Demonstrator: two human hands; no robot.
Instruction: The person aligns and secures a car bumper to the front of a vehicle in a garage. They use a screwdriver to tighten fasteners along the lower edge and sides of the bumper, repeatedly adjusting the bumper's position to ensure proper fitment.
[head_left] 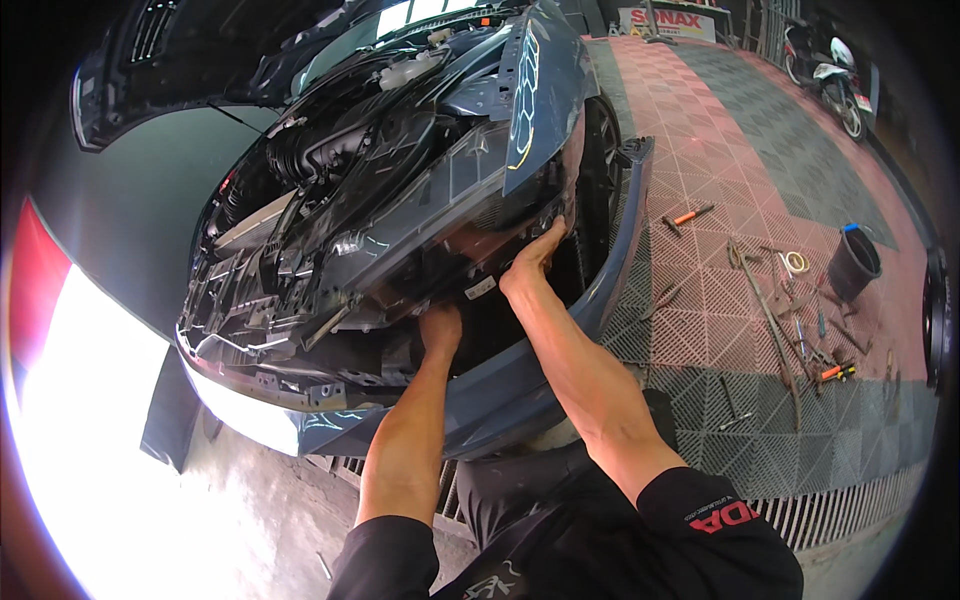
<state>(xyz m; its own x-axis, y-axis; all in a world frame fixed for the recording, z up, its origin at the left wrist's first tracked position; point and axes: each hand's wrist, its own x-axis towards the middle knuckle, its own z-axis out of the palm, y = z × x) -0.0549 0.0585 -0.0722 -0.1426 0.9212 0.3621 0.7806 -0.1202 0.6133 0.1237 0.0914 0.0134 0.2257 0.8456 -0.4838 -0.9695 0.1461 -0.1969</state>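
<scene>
A grey-blue car front [545, 110] has its bonnet [170, 60] raised and its bumper cover [470, 405] pulled away from the body at the right side. My right hand [535, 260] grips the lower outer edge of the clear headlight unit [440, 200], near the wheel arch. My left hand [440, 322] reaches beneath that same headlight, into the dark gap behind the bumper cover. Its fingers are hidden there.
On the red and grey tiled floor [700, 140] at right lie a hammer [690, 216], a tape roll [795, 262], a long bar [765, 310] and several tools beside a black bucket [852, 265]. A scooter [830, 75] stands behind. A metal grate [800, 510] crosses the foreground.
</scene>
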